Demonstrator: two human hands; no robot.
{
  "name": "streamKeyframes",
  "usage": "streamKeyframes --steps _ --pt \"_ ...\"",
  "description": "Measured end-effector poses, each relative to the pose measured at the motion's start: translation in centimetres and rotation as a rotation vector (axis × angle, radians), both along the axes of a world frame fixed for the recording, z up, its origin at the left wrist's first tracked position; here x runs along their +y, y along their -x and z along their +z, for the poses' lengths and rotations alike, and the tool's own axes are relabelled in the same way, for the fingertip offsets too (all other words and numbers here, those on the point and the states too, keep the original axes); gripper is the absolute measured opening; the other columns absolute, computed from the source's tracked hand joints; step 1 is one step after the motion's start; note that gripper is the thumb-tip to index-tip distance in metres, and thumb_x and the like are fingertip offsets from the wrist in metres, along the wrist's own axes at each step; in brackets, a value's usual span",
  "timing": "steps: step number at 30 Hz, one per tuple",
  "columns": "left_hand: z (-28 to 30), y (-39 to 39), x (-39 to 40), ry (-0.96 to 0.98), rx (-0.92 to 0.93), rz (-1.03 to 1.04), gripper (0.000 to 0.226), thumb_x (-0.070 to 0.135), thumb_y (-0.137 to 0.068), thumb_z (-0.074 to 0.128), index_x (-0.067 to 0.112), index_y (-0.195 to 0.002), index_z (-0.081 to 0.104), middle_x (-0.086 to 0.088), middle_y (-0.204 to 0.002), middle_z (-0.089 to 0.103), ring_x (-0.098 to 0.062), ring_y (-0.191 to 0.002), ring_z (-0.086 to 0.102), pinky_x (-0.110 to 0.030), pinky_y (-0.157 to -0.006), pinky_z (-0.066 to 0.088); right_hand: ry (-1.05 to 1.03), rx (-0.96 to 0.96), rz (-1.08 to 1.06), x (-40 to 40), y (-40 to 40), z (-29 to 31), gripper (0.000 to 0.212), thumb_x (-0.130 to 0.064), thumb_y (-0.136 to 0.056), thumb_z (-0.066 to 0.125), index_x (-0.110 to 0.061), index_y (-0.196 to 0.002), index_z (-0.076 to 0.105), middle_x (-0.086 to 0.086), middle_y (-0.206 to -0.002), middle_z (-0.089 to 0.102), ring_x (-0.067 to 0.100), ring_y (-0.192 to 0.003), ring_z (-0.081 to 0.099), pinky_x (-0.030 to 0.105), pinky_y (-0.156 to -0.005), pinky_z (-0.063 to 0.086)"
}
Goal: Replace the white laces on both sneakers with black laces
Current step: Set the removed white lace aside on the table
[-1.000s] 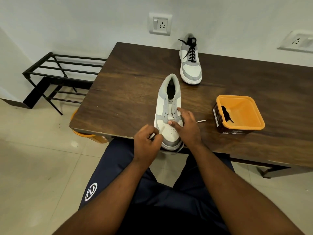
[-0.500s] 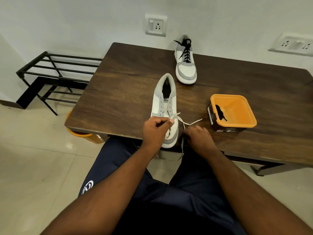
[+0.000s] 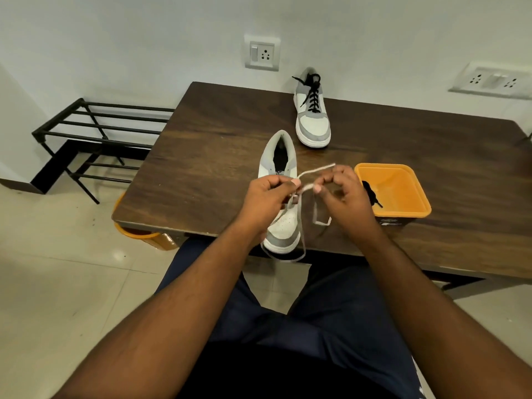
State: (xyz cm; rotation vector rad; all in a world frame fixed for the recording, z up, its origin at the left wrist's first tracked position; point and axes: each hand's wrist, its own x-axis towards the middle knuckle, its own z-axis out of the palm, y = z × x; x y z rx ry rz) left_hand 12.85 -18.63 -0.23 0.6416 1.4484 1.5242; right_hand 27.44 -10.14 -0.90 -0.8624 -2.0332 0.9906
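- Both hands have lifted off the surface (image 3: 201,168), left hand (image 3: 266,197) and right hand (image 3: 342,194) pinching the white lace (image 3: 309,186) mid-frame.
- Held taut, probably to free it from the near sneaker (image 3: 280,226).

Bare forearms, no sleeves in view, no watch or rings on the left hand (image 3: 266,197) or right hand (image 3: 344,197). Dark navy trousers (image 3: 331,321) over both legs, plain fabric, with a small white mark at the lower right edge.
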Motion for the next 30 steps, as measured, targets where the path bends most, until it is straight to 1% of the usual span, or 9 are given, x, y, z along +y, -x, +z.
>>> streamKeyframes --steps 3,5,8,11,14,18,22,26,30 --pt "2.2 -0.2 0.2 -0.083 -0.096 -0.023 0.004 0.007 -0.089 0.068 0.004 -0.09 0.07 -0.013 -0.08 0.072 -0.023 -0.07 0.065 -0.038 -0.074 0.052 0.11 0.143 -0.092 0.1 2.8 3.2 0.01 -0.006 -0.086 0.068 -0.015 -0.083 0.067 0.004 -0.107 0.055 -0.001 -0.097 0.055 0.012 -0.085 0.045" --pt "4.3 0.0 0.3 -0.157 -0.137 0.014 0.007 -0.002 -0.087 0.067 0.0 -0.093 0.067 -0.012 -0.075 0.073 -0.019 -0.065 0.069 -0.032 -0.071 0.06 0.274 0.3 -0.068 0.2 4.3 4.7 0.012 -0.004 -0.088 0.065 -0.016 -0.083 0.067 0.003 -0.102 0.063 0.011 -0.095 0.062 0.025 -0.084 0.052" --pt "7.2 1.7 0.4 -0.246 -0.143 0.112 0.016 -0.007 -0.083 0.069 -0.005 -0.099 0.067 -0.015 -0.08 0.073 -0.021 -0.068 0.07 -0.034 -0.073 0.061 0.746 0.565 0.12 -0.2 6.8 6.0 0.016 -0.018 -0.099 0.051 -0.014 -0.11 0.061 0.0 -0.086 0.067 0.012 -0.078 0.063 0.029 -0.07 0.055" --pt "10.0 4.7 0.2 -0.278 -0.008 0.225 0.019 -0.003 -0.083 0.071 0.001 -0.101 0.068 -0.012 -0.083 0.074 -0.019 -0.071 0.071 -0.034 -0.069 0.061 1.004 0.524 0.381 -1.0 9.8 5.7 0.04 -0.044 -0.098 0.043 -0.021 -0.127 0.058 0.012 -0.101 0.067 0.027 -0.098 0.061 0.044 -0.093 0.048" --pt "12.1 9.5 -0.5 -0.343 0.12 0.354 0.023 -0.002 -0.084 0.071 0.008 -0.104 0.068 -0.01 -0.086 0.074 -0.017 -0.078 0.072 -0.028 -0.072 0.058 1.011 0.485 0.51 -2.7 13.4 6.0 0.028 -0.029 -0.095 0.051 -0.015 -0.118 0.06 0.008 -0.071 0.061 0.019 -0.071 0.062 0.04 -0.083 0.054" --pt "12.6 17.4 -3.2 -0.364 0.135 0.568 0.032 -0.002 -0.084 0.071 0.013 -0.111 0.065 -0.009 -0.085 0.074 -0.016 -0.079 0.071 -0.024 -0.064 0.054 0.896 0.348 0.444 -3.4 18.8 6.5 0.012 -0.01 -0.093 0.06 -0.013 -0.103 0.065 -0.004 -0.051 0.038 0.005 -0.046 0.039 0.028 -0.059 0.055" --pt "9.8 25.4 -6.8 -0.22 0.151 0.716 0.026 0.002 -0.086 0.071 0.011 -0.109 0.068 -0.003 -0.085 0.074 -0.01 -0.076 0.071 -0.022 -0.061 0.052 0.701 0.12 0.391 -3.2 25.0 6.8 0.003 -0.007 -0.09 0.064 -0.008 -0.09 0.066 -0.001 -0.06 0.048 0.007 -0.051 0.044 0.025 -0.058 0.053" --pt "5.3 30.8 -9.2 -0.041 0.243 0.61 0.009 0.004 -0.087 0.07 0.01 -0.092 0.072 -0.002 -0.079 0.072 -0.003 -0.062 0.066 -0.019 -0.057 0.05 0.337 -0.175 0.414 -3.1 32.2 6.0 0.005 -0.012 -0.088 0.068 -0.012 -0.084 0.072 0.003 -0.067 0.059 0.009 -0.061 0.048 0.028 -0.061 0.043" --pt "1.0 35.7 -10.4 0.07 0.341 0.542 0.013 0.007 -0.085 0.073 0.02 -0.087 0.074 0.004 -0.08 0.074 -0.003 -0.071 0.068 -0.018 -0.063 0.05 -0.03 -0.484 0.532 -3.7 40.1 4.4 0.006 -0.021 -0.082 0.075 -0.016 -0.086 0.076 0.0 -0.079 0.07 0.007 -0.068 0.057 0.024 -0.062 0.042"
